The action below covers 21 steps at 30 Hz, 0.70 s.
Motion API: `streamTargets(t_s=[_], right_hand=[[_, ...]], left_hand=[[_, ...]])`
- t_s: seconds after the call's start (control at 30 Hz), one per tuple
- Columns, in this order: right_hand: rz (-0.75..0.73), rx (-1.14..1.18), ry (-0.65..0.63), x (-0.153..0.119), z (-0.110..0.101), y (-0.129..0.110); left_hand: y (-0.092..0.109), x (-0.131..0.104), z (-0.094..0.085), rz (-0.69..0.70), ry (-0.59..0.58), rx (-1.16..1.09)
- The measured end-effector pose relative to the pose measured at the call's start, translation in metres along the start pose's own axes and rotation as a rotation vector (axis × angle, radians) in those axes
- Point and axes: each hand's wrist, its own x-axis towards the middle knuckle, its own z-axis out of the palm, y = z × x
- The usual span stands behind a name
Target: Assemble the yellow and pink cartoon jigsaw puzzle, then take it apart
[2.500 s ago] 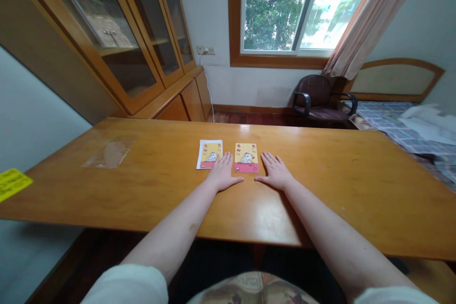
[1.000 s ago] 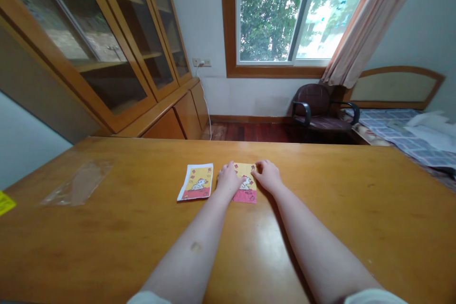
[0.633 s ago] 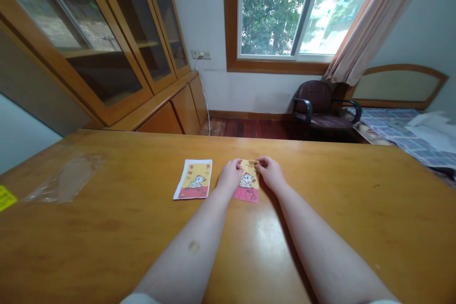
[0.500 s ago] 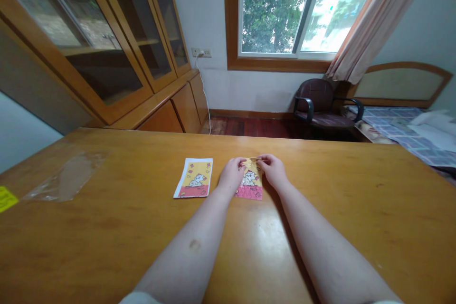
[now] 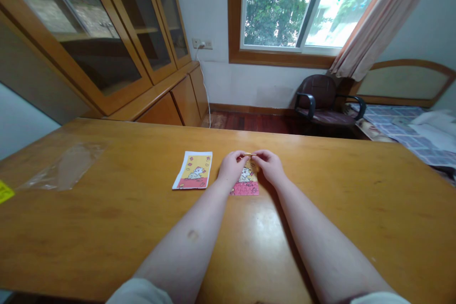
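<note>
A yellow and pink jigsaw puzzle [image 5: 245, 188] with a white cartoon animal lies on the wooden table, partly hidden by my hands. At its top edge, my left hand [image 5: 232, 167] and my right hand [image 5: 270, 165] pinch a small yellowish strip or piece [image 5: 250, 154] between their fingertips, which nearly meet. Its exact shape is too small to tell. Left of the puzzle lies a printed card [image 5: 194, 171] with the same picture and a white border.
The wooden table [image 5: 117, 228] bears a clear plastic bag [image 5: 73, 166] at the left and a yellow item [image 5: 4, 192] at its left edge. Beyond the far edge are a glass-door cabinet [image 5: 153, 73], a dark armchair [image 5: 320, 99] and a bed [image 5: 399, 121].
My right hand's fingertips have come closer to my left hand's at the puzzle's top edge. The whole view has shifted slightly, and the table sits a little higher in it.
</note>
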Motion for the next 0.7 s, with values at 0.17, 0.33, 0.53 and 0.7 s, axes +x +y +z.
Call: streamTargets(t_s=[0.17, 0.33, 0.53, 0.7], right_hand=[[0.001, 0.009, -0.014, -0.0007, -0.0002, -0.0042], [0.038, 0.015, 0.038, 0.0001, -0.0003, -0.0069], [0.066, -0.006, 0.083, 0.0007, 0.0001, -0.0065], [0.036, -0.005, 0.086, -0.0015, 0.0001, -0.0082]], left_hand=[[-0.0002, -0.0007, 0.0010, -0.033, 0.008, -0.024], [0.0042, -0.0010, -0.0009, 0.022, -0.001, 0.054], [0.0055, -0.0012, -0.0011, 0.062, -0.009, 0.064], [0.0071, -0.0022, -0.0018, 0.034, -0.026, 0.012]])
